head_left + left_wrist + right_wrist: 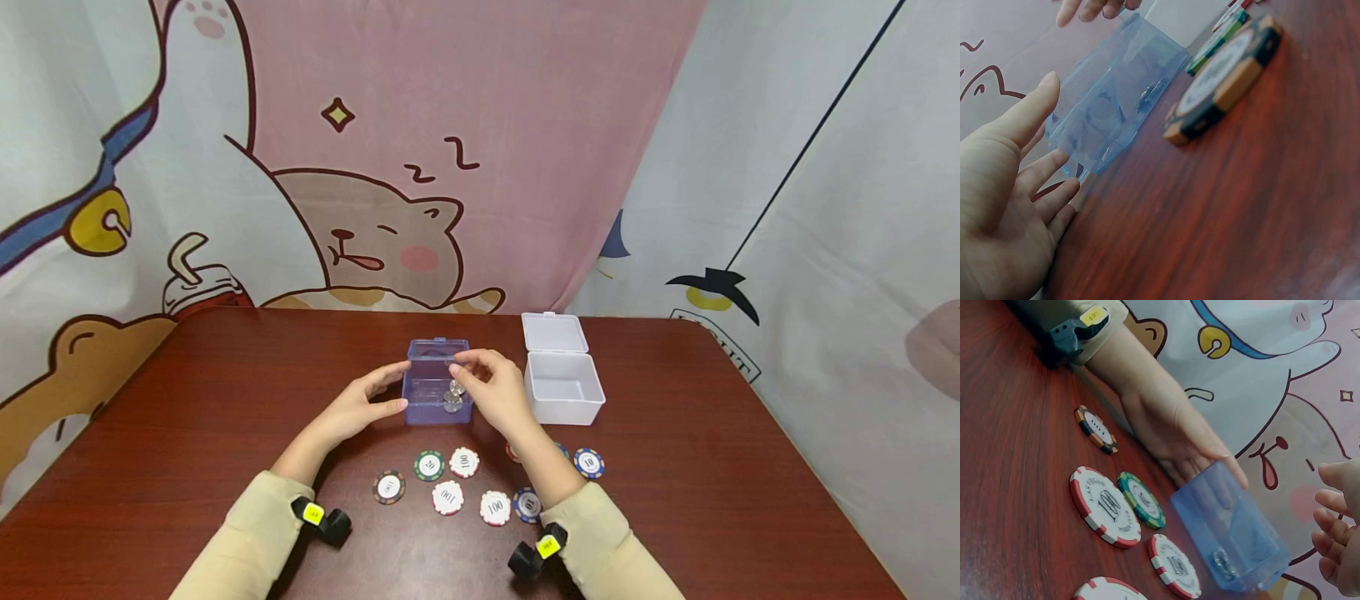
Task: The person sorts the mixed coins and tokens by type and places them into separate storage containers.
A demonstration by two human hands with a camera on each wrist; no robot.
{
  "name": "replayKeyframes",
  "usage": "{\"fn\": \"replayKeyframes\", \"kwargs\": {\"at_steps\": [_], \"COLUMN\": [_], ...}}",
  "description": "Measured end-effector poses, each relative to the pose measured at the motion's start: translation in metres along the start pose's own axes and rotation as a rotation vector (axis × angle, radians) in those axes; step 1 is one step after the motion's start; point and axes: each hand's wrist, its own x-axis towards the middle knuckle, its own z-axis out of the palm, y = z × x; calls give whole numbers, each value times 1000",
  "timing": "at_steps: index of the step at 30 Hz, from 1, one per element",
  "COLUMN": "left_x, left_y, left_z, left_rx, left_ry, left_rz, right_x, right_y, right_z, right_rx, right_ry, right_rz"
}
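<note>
The left hand [354,407] is spread, touching the left side of the open blue box [422,413] on the table [225,408]. The right hand [498,392], fingers loosely bent, hovers by its right side, over silvery coins [452,402] inside. Poker chips [447,497] lie nearer.

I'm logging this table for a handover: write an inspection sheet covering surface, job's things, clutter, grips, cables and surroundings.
Surface: brown wood-grain table
Job's things: blue box, see-through, open, silver coins inside; white box, open, beside it; poker chips in front
Clutter: nothing seen
Grips: left hand at the blue box's left side; right hand above its right side, nothing seen held
Cables: nothing seen
Surroundings: cartoon-print cloth behind the table
</note>
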Motion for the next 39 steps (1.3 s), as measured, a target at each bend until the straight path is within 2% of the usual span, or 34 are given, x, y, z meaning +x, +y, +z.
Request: {"fn": "replayKeyframes", "kwargs": {"at_steps": [8,16,24,39], "left_x": [0,0,0,1], "left_y": [-2,0,-1,-3], "left_z": [0,0,-1,0], "left_rx": [1,7,8,4], "left_ry": [-4,-3,-7,-5], "left_rz": [25,30,31,26], "right_x": [-8,-14,-24,-30], "right_y": [-10,-17,-51,-23], "right_z": [-19,-42,-72,-110], "right_rx": [73,65,-9,-62], "right_ry": [-13,5,17,71], "right_rz": [-22,-28,-82,-121]}}
